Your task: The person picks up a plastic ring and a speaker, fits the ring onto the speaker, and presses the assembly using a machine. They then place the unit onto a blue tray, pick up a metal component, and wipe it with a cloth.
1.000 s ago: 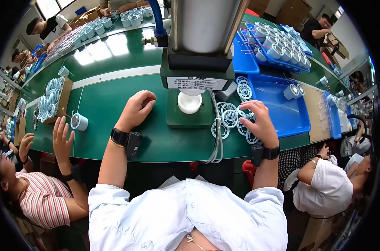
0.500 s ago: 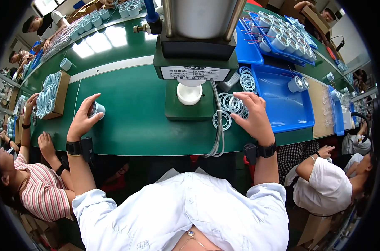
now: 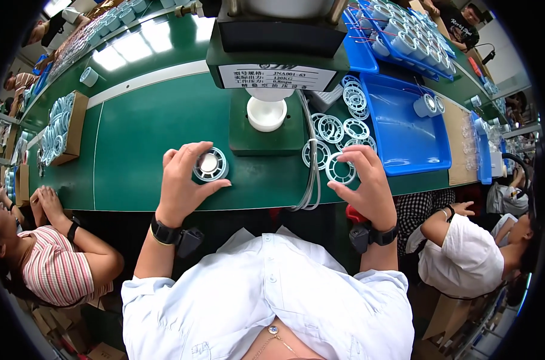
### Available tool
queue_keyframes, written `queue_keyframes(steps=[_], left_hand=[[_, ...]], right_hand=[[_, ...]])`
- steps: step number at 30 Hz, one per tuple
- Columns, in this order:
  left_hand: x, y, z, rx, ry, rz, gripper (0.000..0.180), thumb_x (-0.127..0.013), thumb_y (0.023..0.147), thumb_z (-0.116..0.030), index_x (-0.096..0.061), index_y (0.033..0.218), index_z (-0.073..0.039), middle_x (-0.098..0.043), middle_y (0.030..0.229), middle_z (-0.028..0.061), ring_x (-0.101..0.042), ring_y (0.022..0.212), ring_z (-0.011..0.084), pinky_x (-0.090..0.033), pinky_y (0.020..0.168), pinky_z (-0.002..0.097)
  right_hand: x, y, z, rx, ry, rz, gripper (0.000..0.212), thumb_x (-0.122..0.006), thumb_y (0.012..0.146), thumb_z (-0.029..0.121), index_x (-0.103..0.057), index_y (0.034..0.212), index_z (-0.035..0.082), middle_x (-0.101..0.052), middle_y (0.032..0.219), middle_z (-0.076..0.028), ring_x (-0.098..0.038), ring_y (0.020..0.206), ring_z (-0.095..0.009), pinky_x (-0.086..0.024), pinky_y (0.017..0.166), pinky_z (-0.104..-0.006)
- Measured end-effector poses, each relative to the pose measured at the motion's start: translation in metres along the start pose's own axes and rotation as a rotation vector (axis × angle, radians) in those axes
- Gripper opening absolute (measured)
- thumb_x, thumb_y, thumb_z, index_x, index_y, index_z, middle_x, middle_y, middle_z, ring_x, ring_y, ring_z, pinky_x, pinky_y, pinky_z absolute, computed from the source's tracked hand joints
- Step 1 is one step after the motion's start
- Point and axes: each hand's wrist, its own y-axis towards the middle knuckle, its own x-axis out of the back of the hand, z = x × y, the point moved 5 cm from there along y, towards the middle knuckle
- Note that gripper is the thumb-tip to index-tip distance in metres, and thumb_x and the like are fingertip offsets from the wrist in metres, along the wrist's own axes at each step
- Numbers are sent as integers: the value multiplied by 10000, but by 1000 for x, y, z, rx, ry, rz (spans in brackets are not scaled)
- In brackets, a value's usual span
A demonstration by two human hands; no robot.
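Observation:
My left hand (image 3: 185, 180) grips a round light-blue plastic housing (image 3: 219, 155) between forefinger and thumb, over the near part of the bench. Its slotted face, with a pale metallic disc at the centre, is turned up. My right hand (image 3: 368, 186) is curled around a light-blue slotted ring (image 3: 331, 170), finger and thumb at opposite edges. Beside it lie several loose rings (image 3: 330, 128). Between and beyond my hands stands a bench press (image 3: 278, 39), its white cup-shaped holder (image 3: 267, 114) sitting on a green block (image 3: 242, 144).
Grey cables (image 3: 311, 180) run down beside the press. A blue tray (image 3: 404, 165) on the right holds two housings; another tray (image 3: 404, 45) behind carries many. A carton of rings (image 3: 74, 132) stands at left. People sit on both sides, including a striped-shirt co-worker (image 3: 62, 264).
My left hand has moved right, toward the press, with the housing, whose face now shows. My right hand has drawn nearer to me with a ring from the pile. The view has shifted slightly.

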Motion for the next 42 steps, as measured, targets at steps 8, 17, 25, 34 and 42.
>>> queue_keyframes(steps=[8, 17, 25, 34, 42], left_hand=[[-21, -18, 10, 325, -475, 55, 685, -884, 606, -179, -583, 1213, -77, -616, 1168, 64, -546, 1074, 260, -432, 936, 350], [-35, -14, -17, 79, -280, 33, 657, -896, 602, -274, -587, 1147, -73, -623, 1075, 60, -573, 957, 232, -411, 870, 336], [-58, -7, -43, -16, -368, 66, 644, -897, 593, -326, -569, 1088, -78, -627, 1026, 56, -609, 818, 218, -393, 834, 335], [-58, -7, -45, 33, -453, 69, 690, -890, 612, -281, -548, 1180, -91, -628, 1120, 65, -623, 869, 225, -402, 857, 337], [-58, -12, -42, -43, -471, -6, 730, -900, 607, -174, -539, 1237, -92, -594, 1262, 83, -590, 989, 254, -483, 849, 338]], right_hand=[[-20, -30, -8, -121, -60, -71, 459, -745, 744, 38, -614, 1184, 26, -570, 1218, -139, -562, 1097, -305, -461, 915, -363], [10, -17, -2, -65, 3, -206, 280, -683, 797, -35, -675, 1073, 10, -626, 1010, -119, -612, 870, -263, -490, 791, -329], [-6, 14, 38, 183, -17, -298, 258, -701, 804, -37, -695, 1051, 39, -606, 891, -57, -566, 728, -150, -462, 656, -255], [-5, -2, -9, 81, -87, -455, 267, -721, 781, -34, -691, 1031, 55, -607, 911, -69, -578, 783, -174, -473, 686, -275], [-22, 0, 13, 155, -191, -215, 382, -754, 769, 35, -650, 1136, 62, -589, 1063, -86, -581, 829, -195, -481, 729, -284]])
